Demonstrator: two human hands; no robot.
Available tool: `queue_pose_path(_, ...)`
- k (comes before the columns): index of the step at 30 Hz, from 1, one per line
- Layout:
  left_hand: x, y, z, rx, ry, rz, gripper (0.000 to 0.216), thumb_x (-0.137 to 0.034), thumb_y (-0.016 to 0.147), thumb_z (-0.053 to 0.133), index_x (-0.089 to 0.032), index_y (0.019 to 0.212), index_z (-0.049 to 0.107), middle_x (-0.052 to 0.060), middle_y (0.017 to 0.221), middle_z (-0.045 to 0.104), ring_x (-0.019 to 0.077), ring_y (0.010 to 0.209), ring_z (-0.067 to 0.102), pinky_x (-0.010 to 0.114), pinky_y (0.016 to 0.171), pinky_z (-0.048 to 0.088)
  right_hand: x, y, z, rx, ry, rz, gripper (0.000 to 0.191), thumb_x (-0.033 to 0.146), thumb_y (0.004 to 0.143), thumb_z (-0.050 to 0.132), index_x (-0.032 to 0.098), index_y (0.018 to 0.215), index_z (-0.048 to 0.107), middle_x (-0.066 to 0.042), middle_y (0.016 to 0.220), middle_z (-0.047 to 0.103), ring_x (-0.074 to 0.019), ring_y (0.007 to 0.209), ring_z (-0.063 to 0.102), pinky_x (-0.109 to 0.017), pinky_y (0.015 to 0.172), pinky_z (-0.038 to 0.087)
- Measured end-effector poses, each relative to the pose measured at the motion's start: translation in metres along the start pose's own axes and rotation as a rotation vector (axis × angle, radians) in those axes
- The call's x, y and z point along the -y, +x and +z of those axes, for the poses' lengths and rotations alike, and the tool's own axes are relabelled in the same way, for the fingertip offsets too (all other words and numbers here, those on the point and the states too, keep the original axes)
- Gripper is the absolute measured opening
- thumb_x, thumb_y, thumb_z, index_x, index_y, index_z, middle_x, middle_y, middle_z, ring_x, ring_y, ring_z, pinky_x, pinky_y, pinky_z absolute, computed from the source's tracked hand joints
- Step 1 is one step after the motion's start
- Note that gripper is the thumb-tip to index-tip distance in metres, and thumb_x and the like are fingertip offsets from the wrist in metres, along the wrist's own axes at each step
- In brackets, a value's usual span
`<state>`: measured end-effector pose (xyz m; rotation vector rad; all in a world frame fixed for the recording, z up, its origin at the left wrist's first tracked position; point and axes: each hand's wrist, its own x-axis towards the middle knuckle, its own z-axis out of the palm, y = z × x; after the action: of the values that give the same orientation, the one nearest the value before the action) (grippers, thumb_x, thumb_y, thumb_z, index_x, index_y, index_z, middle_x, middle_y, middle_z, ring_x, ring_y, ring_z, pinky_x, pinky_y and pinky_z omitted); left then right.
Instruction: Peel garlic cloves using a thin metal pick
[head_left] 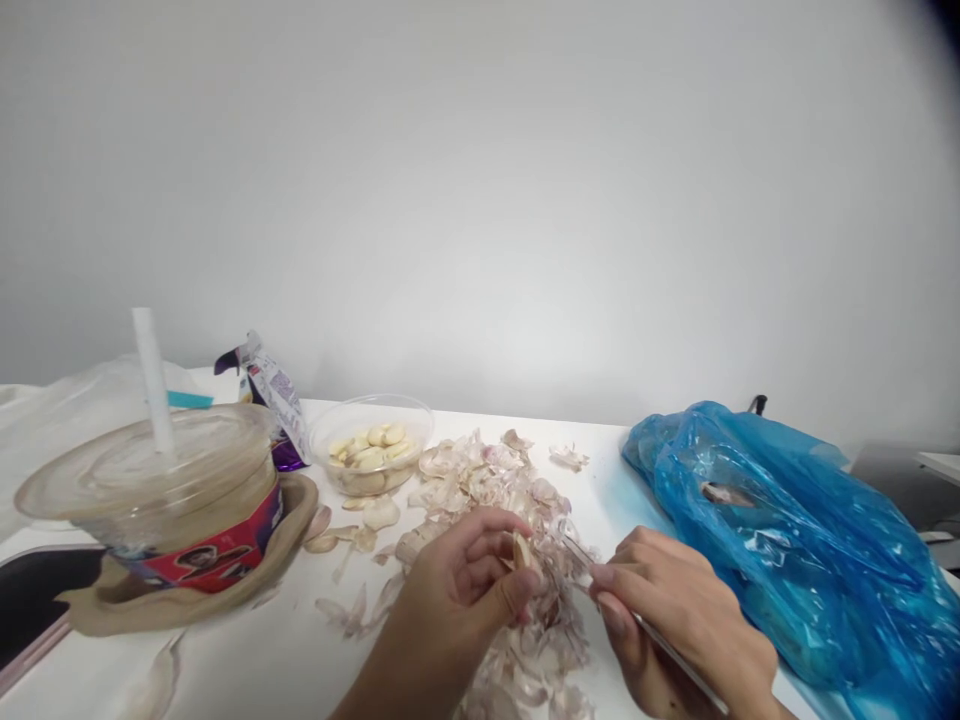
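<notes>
My left hand (457,590) is closed around a garlic clove (523,552), pinched between thumb and fingers above a heap of garlic skins (487,475). My right hand (675,610) is closed on a thin clear plastic tool (577,552) whose tip points at the clove. A clear bowl (373,455) of peeled cloves stands behind the heap, to the left. Loose cloves (380,514) lie beside it on the white table (285,650).
A lidded drink cup (161,495) with a straw stands at the left on a brown holder. A purple packet (270,400) leans behind it. A blue plastic bag (795,540) fills the right side. A white wall rises behind the table.
</notes>
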<state>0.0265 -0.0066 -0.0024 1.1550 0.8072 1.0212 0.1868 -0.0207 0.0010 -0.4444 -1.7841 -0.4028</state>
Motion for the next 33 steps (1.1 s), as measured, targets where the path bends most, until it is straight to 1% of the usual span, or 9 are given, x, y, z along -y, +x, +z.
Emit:
queue_pose_path(3,0.001,-0.001,-0.001,0.013,0.004,0.008,0.017,-0.021,0.073,0.063,-0.017,0.086,0.054,-0.003,0.064,0.056,0.0094,0.054,0.053,0.020,0.053,0.042,-0.001,-0.004,0.001,0.060,0.002,0.033,0.017,0.001,0.072,0.052,0.007,0.086,0.060,-0.002,0.053,0.053,-0.0099,0.043,0.046,-0.023,0.040,0.037)
queue_pose_path(6,-0.001,-0.003,-0.002,0.036,0.013,0.030,0.015,-0.023,0.075,0.060,-0.018,0.088,0.053,-0.003,0.066,0.056,0.0090,0.055,0.053,0.020,0.054,0.043,-0.004,-0.011,0.000,0.056,0.024,0.004,0.019,0.003,0.071,0.054,0.008,0.089,0.060,-0.002,0.053,0.053,-0.0105,0.044,0.047,-0.024,0.040,0.036)
queue_pose_path(9,-0.002,-0.005,-0.002,0.002,0.071,0.078,0.015,-0.023,0.076,0.060,-0.019,0.089,0.055,-0.003,0.068,0.055,0.0094,0.057,0.053,0.021,0.056,0.044,-0.007,-0.016,-0.001,0.106,0.011,0.013,0.024,0.004,0.070,0.055,0.009,0.093,0.059,-0.001,0.054,0.053,-0.0114,0.047,0.047,-0.024,0.042,0.036)
queue_pose_path(12,-0.004,-0.006,-0.001,-0.040,0.128,0.111,0.016,-0.024,0.075,0.061,-0.019,0.089,0.056,-0.003,0.066,0.055,0.0099,0.056,0.053,0.021,0.055,0.044,-0.009,-0.016,-0.002,0.078,0.020,0.020,0.026,0.002,0.070,0.055,0.009,0.094,0.059,-0.002,0.054,0.054,-0.0119,0.048,0.047,-0.025,0.042,0.035)
queue_pose_path(17,-0.007,-0.005,-0.001,-0.105,0.122,0.070,0.021,-0.028,0.075,0.061,-0.018,0.093,0.060,-0.002,0.061,0.057,0.0103,0.055,0.052,0.019,0.052,0.043,-0.010,-0.011,-0.003,0.052,0.133,0.062,0.030,-0.001,0.072,0.047,0.007,0.100,0.055,-0.006,0.061,0.058,-0.0126,0.049,0.053,-0.026,0.043,0.039)
queue_pose_path(18,-0.008,-0.005,0.000,-0.115,0.111,0.058,0.022,-0.028,0.074,0.062,-0.017,0.093,0.061,-0.002,0.060,0.058,0.0104,0.055,0.052,0.019,0.051,0.043,-0.010,-0.010,-0.003,0.020,0.141,0.056,0.030,0.000,0.073,0.046,0.008,0.100,0.054,-0.006,0.063,0.058,-0.0126,0.049,0.053,-0.026,0.042,0.040)
queue_pose_path(22,-0.014,-0.006,0.006,-0.107,0.046,-0.008,0.024,-0.024,0.067,0.068,-0.015,0.089,0.064,0.000,0.061,0.063,0.0111,0.053,0.054,0.020,0.052,0.045,-0.011,-0.010,-0.004,-0.014,0.151,0.070,0.027,0.002,0.075,0.045,0.009,0.100,0.054,-0.005,0.066,0.059,-0.0120,0.048,0.054,-0.026,0.042,0.041)
queue_pose_path(27,-0.015,-0.011,0.013,-0.069,-0.023,-0.014,0.019,-0.018,0.065,0.068,-0.014,0.084,0.066,0.004,0.069,0.070,0.0102,0.050,0.056,0.021,0.053,0.047,-0.008,-0.008,-0.006,-0.023,0.203,0.055,0.025,0.006,0.078,0.043,0.008,0.101,0.053,-0.006,0.065,0.059,-0.0128,0.050,0.055,-0.027,0.042,0.041)
queue_pose_path(33,-0.013,-0.008,0.009,-0.060,-0.019,-0.045,0.021,-0.022,0.064,0.071,-0.017,0.084,0.067,0.001,0.066,0.068,0.0103,0.051,0.056,0.020,0.050,0.047,-0.004,-0.003,-0.007,0.005,0.186,0.029,0.023,0.007,0.079,0.041,0.008,0.098,0.052,-0.004,0.060,0.058,-0.0125,0.048,0.053,-0.026,0.043,0.040)
